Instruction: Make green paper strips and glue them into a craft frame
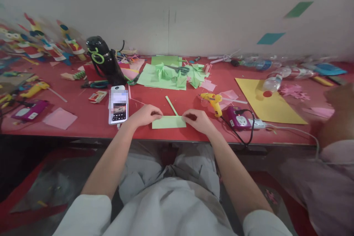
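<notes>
A small light green paper rectangle (168,122) lies flat near the front edge of the red table (193,132). My left hand (145,115) presses on its upper left corner with curled fingers. My right hand (197,121) pinches its right end, fingers closed on the paper. A thin green paper strip (172,105) lies just behind the rectangle, between my two hands.
A phone (118,105) lies left of my left hand. A yellow glue gun (212,101) and a purple power strip (238,118) with cable sit to the right. Folded green paper pieces (168,75), a black bottle (105,61) and a yellow sheet (269,101) lie farther back. Another person sits at the right.
</notes>
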{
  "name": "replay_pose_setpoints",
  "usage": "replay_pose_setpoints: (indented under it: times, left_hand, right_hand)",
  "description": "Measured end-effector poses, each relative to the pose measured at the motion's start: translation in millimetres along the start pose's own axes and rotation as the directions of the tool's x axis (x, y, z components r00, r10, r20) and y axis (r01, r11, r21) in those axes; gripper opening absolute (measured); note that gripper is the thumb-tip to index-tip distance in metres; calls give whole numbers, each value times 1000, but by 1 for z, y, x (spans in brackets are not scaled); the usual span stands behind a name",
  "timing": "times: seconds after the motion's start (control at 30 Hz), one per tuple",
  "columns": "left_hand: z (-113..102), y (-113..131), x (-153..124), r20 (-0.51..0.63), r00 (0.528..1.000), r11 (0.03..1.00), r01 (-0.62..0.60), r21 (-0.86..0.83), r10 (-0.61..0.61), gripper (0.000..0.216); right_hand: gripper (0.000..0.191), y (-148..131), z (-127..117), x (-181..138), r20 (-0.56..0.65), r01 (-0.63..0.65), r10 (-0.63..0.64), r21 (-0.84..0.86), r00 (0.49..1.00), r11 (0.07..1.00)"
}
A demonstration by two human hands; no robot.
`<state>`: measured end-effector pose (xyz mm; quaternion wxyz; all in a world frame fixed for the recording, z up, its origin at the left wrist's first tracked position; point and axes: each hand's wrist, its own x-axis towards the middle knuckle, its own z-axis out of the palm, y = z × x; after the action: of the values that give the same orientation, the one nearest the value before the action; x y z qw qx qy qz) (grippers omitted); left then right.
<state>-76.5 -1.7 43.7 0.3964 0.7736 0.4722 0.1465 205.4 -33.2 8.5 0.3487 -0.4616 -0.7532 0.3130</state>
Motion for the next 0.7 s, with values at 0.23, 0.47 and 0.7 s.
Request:
replay_pose_setpoints:
  times: [0.23,0.47,0.7]
  left_hand:
    - [10,19,-9,20,995,988,-100,118,98,22]
    - [23,23,-8,20,991,991,-132,16,132,22]
    - [36,19,-1,-80,984,985,-151,78,157,16]
  right_hand:
    - [20,-27,10,8,220,226,-159,-323,962,919]
    - [15,-41,15,11,246,135,-80,-217,966,967]
    - [14,-31,15,10,187,95,-52,-231,981,968]
